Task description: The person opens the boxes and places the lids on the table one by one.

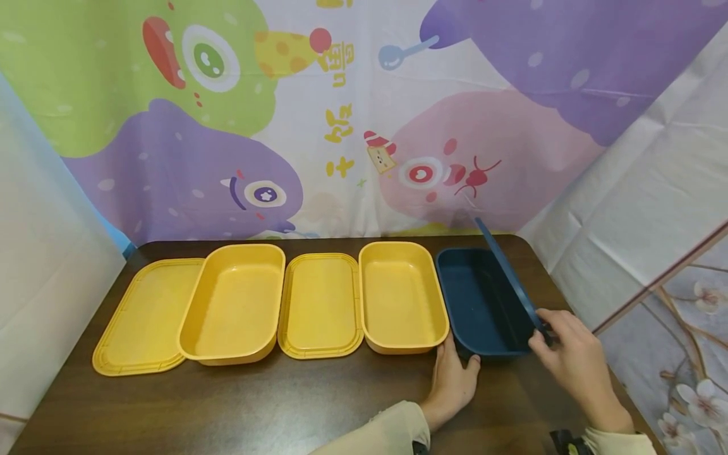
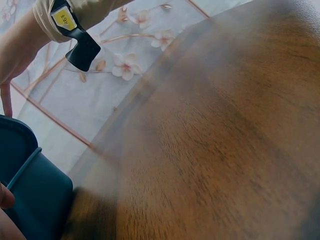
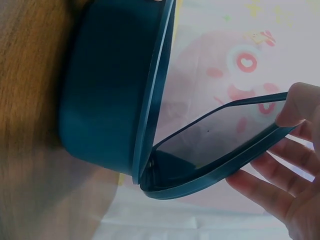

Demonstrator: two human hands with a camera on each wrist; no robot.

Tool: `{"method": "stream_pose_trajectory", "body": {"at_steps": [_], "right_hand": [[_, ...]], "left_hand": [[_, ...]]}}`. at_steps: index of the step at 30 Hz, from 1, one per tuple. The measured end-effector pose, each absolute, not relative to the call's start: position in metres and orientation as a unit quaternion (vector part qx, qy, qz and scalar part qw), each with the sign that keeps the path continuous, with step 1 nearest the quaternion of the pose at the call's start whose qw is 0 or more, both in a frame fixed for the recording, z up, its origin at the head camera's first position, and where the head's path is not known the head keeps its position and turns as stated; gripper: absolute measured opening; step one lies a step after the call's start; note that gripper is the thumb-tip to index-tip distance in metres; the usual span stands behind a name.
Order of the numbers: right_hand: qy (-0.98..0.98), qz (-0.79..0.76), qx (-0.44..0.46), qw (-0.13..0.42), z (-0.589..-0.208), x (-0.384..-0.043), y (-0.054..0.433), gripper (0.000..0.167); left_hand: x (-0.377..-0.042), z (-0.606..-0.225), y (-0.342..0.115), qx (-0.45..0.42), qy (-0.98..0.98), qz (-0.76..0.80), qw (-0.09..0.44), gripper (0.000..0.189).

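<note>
A dark blue rectangular container (image 1: 476,300) stands at the right end of the row. My right hand (image 1: 574,357) pinches the near end of its dark blue-rimmed lid (image 1: 506,268), thumb on one face and fingers on the other. The lid is tilted up on edge along the container's right side. In the right wrist view, one end of the lid (image 3: 200,184) meets the container's rim (image 3: 145,110). My left hand (image 1: 452,382) holds the container's near left corner, with the thumb in front and the fingers along the side, partly hidden beside the neighbouring yellow container (image 1: 404,297).
Left of these lie a small yellow lid (image 1: 321,303), a larger yellow container (image 1: 236,309) and a larger yellow lid (image 1: 148,316) partly under it. The brown table (image 1: 273,404) ends at a cartoon-printed curtain (image 1: 341,208) behind.
</note>
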State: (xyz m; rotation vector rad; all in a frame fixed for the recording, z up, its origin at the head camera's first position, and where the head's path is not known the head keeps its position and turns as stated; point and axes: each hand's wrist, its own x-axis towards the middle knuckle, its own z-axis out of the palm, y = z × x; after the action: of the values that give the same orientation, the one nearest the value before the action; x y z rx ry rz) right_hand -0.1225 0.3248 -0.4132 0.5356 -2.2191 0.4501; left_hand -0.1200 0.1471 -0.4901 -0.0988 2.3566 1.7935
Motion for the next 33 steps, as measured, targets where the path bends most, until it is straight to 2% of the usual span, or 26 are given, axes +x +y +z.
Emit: {"method": "stream_pose_trajectory", "body": {"at_steps": [11,16,25,33], "right_hand": [[-0.868,0.257,0.165,0.393,-0.414,-0.120,0.334,0.037],[-0.859,0.291,0.145,0.396,-0.411,-0.119,0.336,0.037],[-0.842,0.344,0.126,0.395,-0.409,-0.120,0.347,0.022],[-0.835,0.401,0.048,0.374,-0.407,-0.122,0.362,0.027]], "left_hand": [[-0.120,-0.492,0.147,-0.033,0.791,0.605,0.091,0.072],[-0.120,-0.491,0.146,-0.032,0.791,0.605,0.090,0.072],[-0.121,-0.491,0.146,-0.030,0.790,0.606,0.094,0.072],[-0.120,-0.491,0.146,-0.031,0.791,0.605,0.091,0.072]]}}
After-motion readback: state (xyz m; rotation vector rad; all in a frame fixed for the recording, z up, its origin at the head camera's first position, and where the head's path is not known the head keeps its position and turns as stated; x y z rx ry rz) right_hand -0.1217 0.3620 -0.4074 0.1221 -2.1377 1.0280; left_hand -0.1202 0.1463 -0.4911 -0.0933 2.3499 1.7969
